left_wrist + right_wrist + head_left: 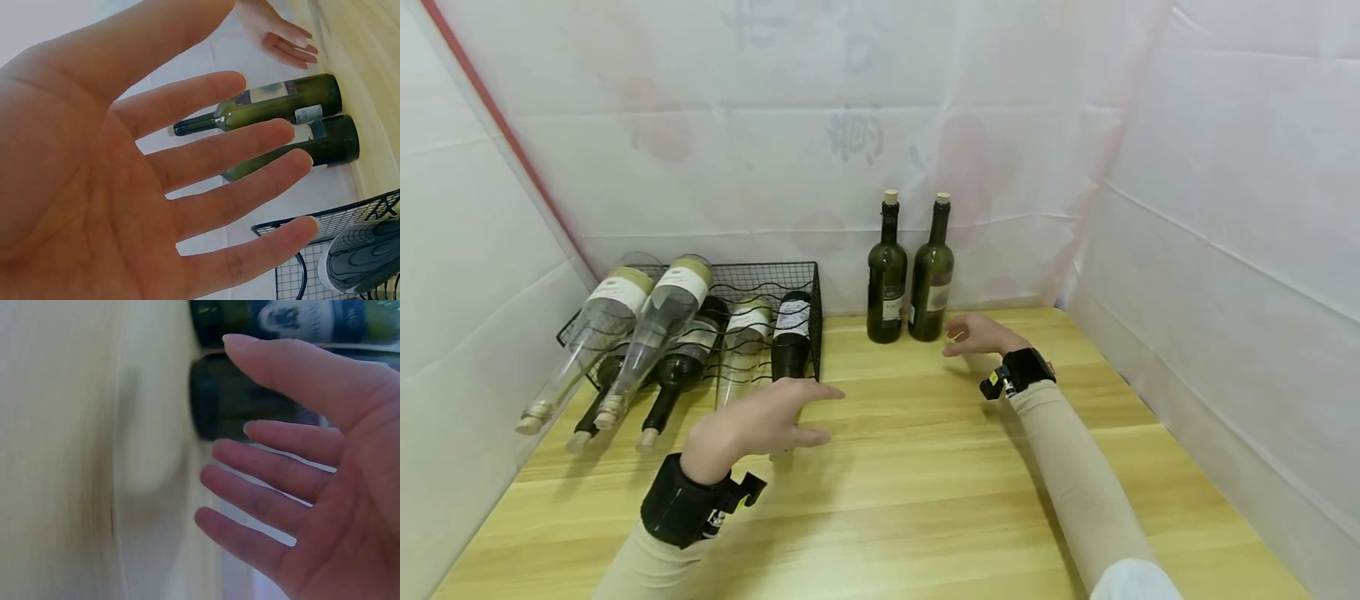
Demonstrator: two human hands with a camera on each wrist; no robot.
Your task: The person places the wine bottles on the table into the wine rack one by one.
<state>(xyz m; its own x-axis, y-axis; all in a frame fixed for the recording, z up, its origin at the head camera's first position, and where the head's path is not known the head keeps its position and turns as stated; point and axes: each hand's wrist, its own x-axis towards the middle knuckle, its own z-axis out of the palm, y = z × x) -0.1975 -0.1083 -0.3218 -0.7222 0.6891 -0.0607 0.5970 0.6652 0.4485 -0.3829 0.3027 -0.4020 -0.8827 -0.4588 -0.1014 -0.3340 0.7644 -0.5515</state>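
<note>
Two corked green wine bottles stand upright side by side at the back of the table: a left bottle (887, 292) and a right bottle (932, 287). My right hand (983, 335) is just to the right of the right bottle, fingers spread and holding nothing. In the right wrist view a narrow gap seems to lie between fingers and glass, though contact is hard to judge. My left hand (760, 423) hovers before the rack's right end, palm facing right with fingers extended. Nothing lies in it. It partly hides the dark bottle (792, 333) at the rack's right end.
A black wire rack (817, 325) at the left holds several bottles lying down, necks toward me. Two clear bottles, an outer one (602, 317) and an inner one (662, 321), lie on top. White sheets (1240, 217) wall in the wooden table (925, 483).
</note>
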